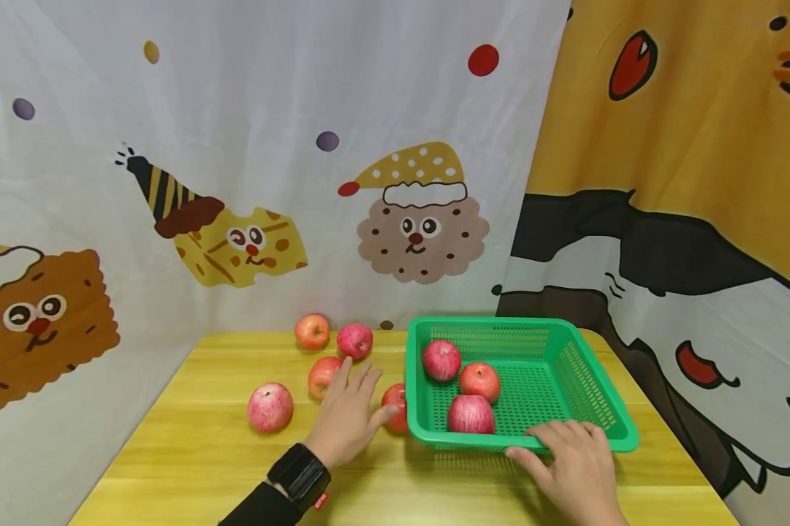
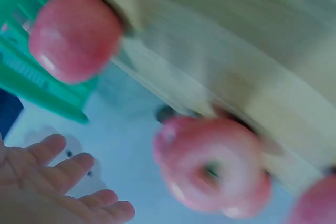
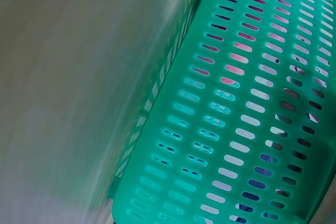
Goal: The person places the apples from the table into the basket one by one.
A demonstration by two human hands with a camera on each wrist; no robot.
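My left hand (image 1: 348, 420) is spread over the table, its fingers straight and holding nothing. Just beyond its fingertips sits a red apple (image 1: 322, 375), partly covered by them. Another apple (image 1: 395, 406) lies between the thumb and a green plastic basket (image 1: 522, 442). In the left wrist view the palm and fingers (image 2: 58, 177) point toward apples (image 2: 210, 166). My right hand (image 1: 575, 467) grips the basket's front rim, fingers over the edge and thumb at the outside. Three apples (image 1: 471, 415) lie in the left part of the basket. Its slotted side (image 3: 210, 103) fills the right wrist view.
Two apples (image 1: 312, 332) stand at the table's back edge, and a pinkish apple (image 1: 271, 407) lies left of my left hand. The wooden table (image 1: 171, 453) backs onto a printed curtain (image 1: 270, 109). My left wrist wears a black band (image 1: 299, 476).
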